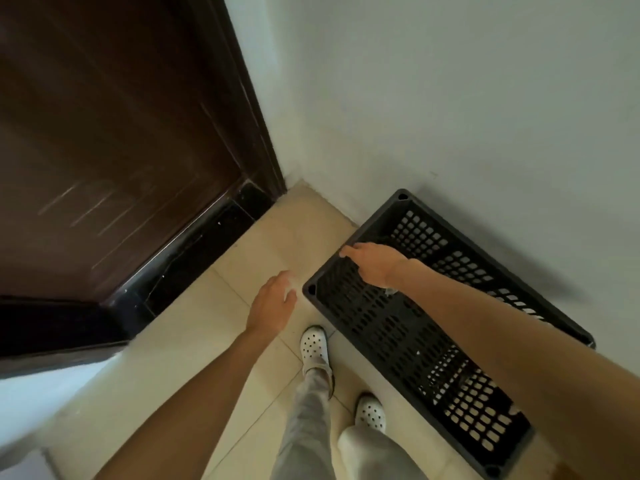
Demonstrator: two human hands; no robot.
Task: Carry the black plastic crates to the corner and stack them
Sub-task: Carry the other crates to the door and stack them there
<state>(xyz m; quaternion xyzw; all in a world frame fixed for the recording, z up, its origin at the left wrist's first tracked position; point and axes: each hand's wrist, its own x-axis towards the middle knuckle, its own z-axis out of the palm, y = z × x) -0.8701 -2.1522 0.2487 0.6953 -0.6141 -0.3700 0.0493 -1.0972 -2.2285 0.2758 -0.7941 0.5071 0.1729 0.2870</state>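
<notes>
Interior corner of a home or similar building: dark wooden door (114, 140) in its frame, plain white wall (467, 98), cream tiled floor (194, 358), glossy black threshold (204, 244). Indoor clogs (314, 345) suggest domestic use.

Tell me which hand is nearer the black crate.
Right. The right hand rests on the black crate's rim; the left hand hovers beside it over the floor, apart.

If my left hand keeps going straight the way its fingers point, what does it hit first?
Probably the bare floor tile ahead of the left hand, then the wall corner; the black crate lies off to its right. Depth is unclear.
</notes>
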